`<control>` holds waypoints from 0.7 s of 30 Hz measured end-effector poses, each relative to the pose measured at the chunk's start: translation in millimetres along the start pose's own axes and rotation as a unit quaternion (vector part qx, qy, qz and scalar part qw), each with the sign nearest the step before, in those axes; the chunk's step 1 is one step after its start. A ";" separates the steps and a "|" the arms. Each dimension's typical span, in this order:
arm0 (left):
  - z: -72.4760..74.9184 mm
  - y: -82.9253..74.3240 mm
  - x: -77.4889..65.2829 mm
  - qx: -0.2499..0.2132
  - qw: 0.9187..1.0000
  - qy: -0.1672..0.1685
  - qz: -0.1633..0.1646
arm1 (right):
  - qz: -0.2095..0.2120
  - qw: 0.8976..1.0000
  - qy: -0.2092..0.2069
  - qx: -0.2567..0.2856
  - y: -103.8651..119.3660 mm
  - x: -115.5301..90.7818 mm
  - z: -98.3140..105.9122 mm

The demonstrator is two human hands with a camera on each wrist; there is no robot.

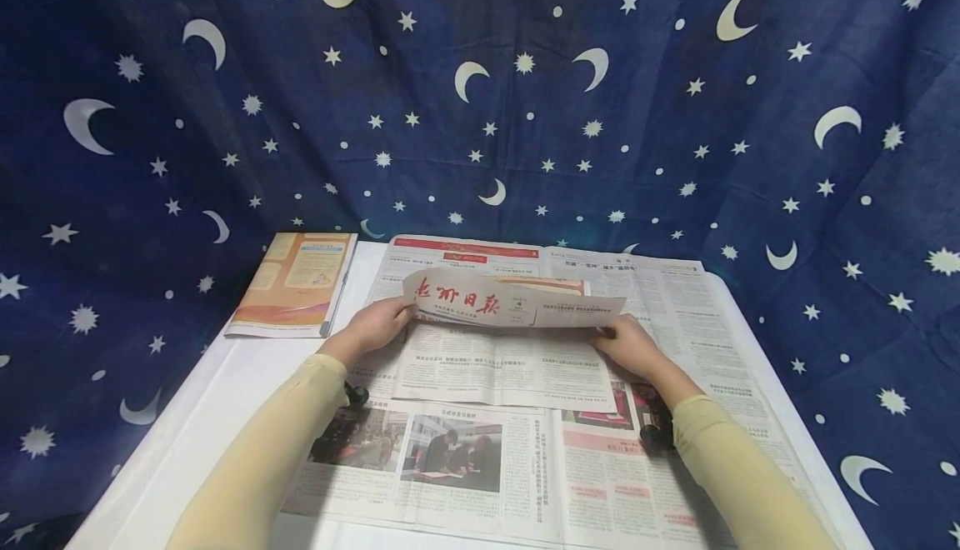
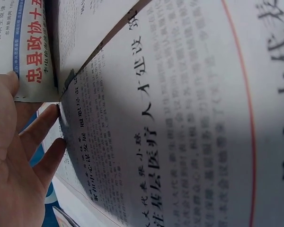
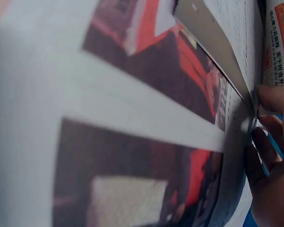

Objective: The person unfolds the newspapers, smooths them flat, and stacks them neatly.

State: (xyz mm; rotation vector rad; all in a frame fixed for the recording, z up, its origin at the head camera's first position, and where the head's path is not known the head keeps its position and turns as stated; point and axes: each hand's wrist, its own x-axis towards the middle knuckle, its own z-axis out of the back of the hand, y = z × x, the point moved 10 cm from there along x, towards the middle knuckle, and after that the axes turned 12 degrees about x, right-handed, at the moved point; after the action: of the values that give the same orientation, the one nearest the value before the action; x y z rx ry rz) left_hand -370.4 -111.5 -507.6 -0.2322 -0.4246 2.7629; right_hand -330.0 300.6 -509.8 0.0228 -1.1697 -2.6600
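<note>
A newspaper (image 1: 502,367) with a red masthead lies across the middle, its far part raised and bent over toward me as a flap. At the flap's left end my left hand (image 1: 378,322) pinches the paper. The left wrist view shows the thumb over the red-printed edge and the fingers of that hand (image 2: 14,161) spread beneath. My right hand (image 1: 632,347) pinches the opposite end, thumb on top, as the right wrist view of the hand (image 3: 274,161) shows. Behind the flap a strip of an orange printed cover (image 1: 572,285) shows; most of it is hidden.
Larger newspaper sheets (image 1: 678,325) lie spread open under the held paper, with photos near the front. An orange booklet (image 1: 292,283) lies at the table's back left. The white table (image 1: 180,425) meets a dark blue curtain (image 1: 420,183) with moons and stars.
</note>
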 end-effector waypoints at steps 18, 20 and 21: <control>2.9 4.7 2.2 -0.056 0.998 -0.024 0.003 | -0.063 0.997 -0.042 0.021 -10.4 13.6 3.8; 2.4 7.2 1.8 -0.063 0.997 -0.036 0.000 | -0.064 0.996 -0.050 0.029 -10.4 13.4 4.8; 1.9 8.6 1.4 -0.068 0.997 -0.042 -0.002 | -0.062 0.996 -0.053 0.034 -10.0 13.4 5.1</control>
State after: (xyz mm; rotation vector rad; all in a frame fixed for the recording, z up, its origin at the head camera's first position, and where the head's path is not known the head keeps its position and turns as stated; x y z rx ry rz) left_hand -374.7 -119.2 -508.7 -0.1484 -0.6341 2.7499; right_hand -345.6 307.8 -512.5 -0.0358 -1.3344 -2.7570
